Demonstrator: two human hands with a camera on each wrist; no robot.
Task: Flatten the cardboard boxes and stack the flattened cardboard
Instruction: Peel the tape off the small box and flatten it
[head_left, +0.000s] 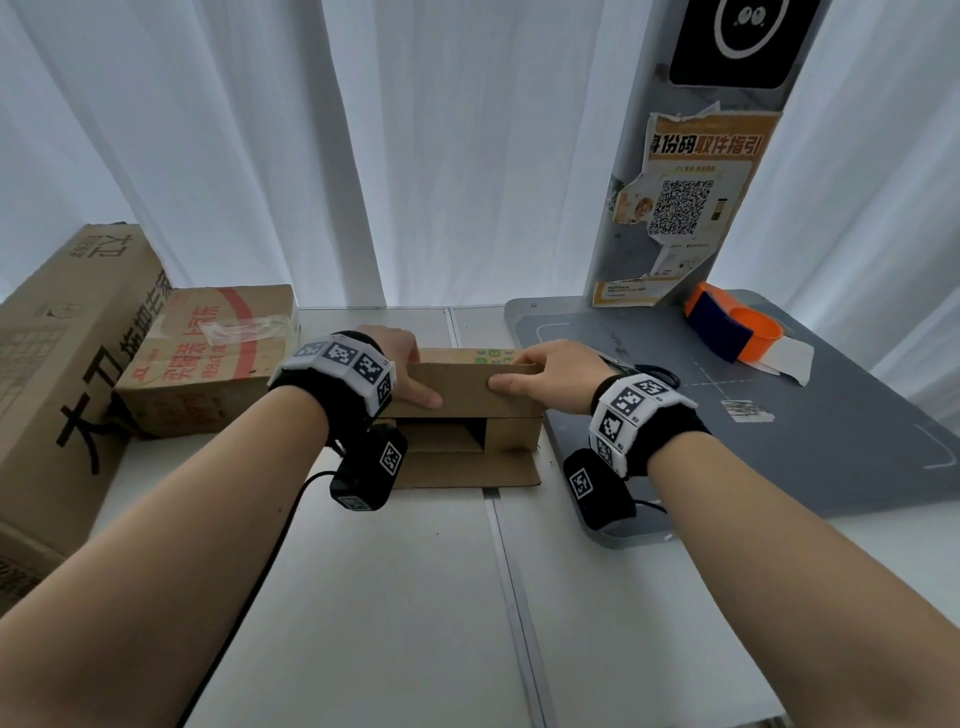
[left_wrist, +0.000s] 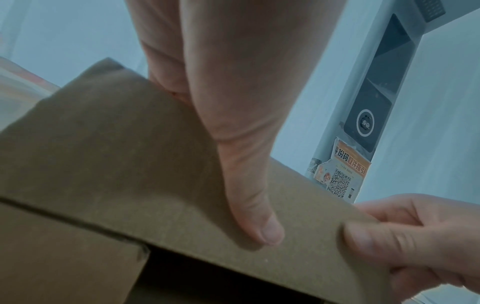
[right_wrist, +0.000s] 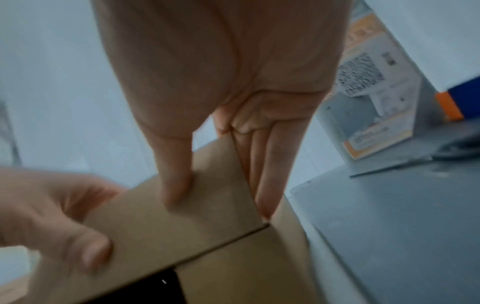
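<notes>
A small open brown cardboard box (head_left: 467, 415) lay on the white table (head_left: 395, 597) with its open side toward the person, and both hands held its raised upper flap (head_left: 462, 387). The left hand (head_left: 400, 364) pinched the flap's left part: its thumb (left_wrist: 249, 205) lay flat along the near face, tip pointing toward the other hand, while the remaining fingers were folded over the top edge behind the cardboard. The right hand (head_left: 550, 371) pinched the right part in the same way, thumb (right_wrist: 176, 181) pressed on the near face and the other fingers (right_wrist: 265, 164) running down behind the flap's right edge. The two thumb tips were near each other but apart, with bare cardboard between them. Below the thumbs the box's dark interior showed, and a lower flap (head_left: 462, 467) lay flat on the table beneath it. Beyond the left hand's knuckles sat a taped brown carton with red print (head_left: 208, 358), touching a larger brown carton with black characters (head_left: 67, 374). Just past the right hand's wrist lay a grey board (head_left: 779, 415) carrying an orange and blue tape dispenser (head_left: 732, 327) and an upright panel with a QR-code poster (head_left: 685, 208).
</notes>
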